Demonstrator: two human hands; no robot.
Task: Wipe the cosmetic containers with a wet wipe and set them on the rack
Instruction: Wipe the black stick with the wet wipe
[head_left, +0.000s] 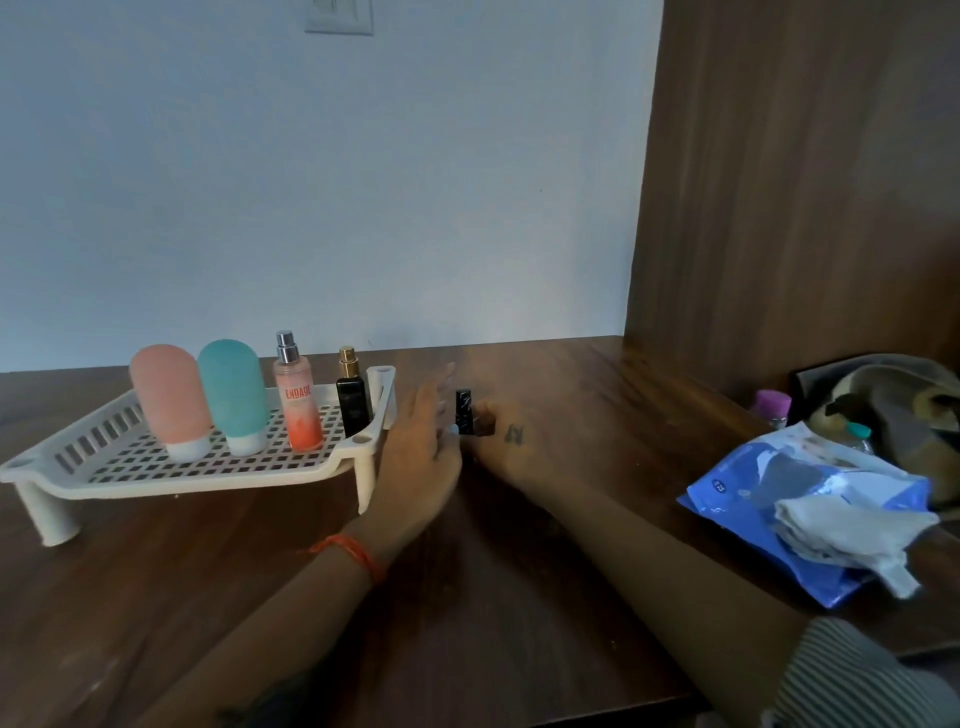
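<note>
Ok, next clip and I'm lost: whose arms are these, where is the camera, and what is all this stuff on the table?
There is no machine here. A person wears one camera on the head, looking forward and down, so both arms are their own. The left hand is open, its fingers stretched forward. The right hand pinches a small black container, held upright just right of the white rack.

On the rack stand a pink bottle, a teal bottle, a pink spray bottle and a small black bottle with a gold top.

On the wooden table, to the right, a used wipe lies on a blue wipes pack; behind them is a pouch.
</note>
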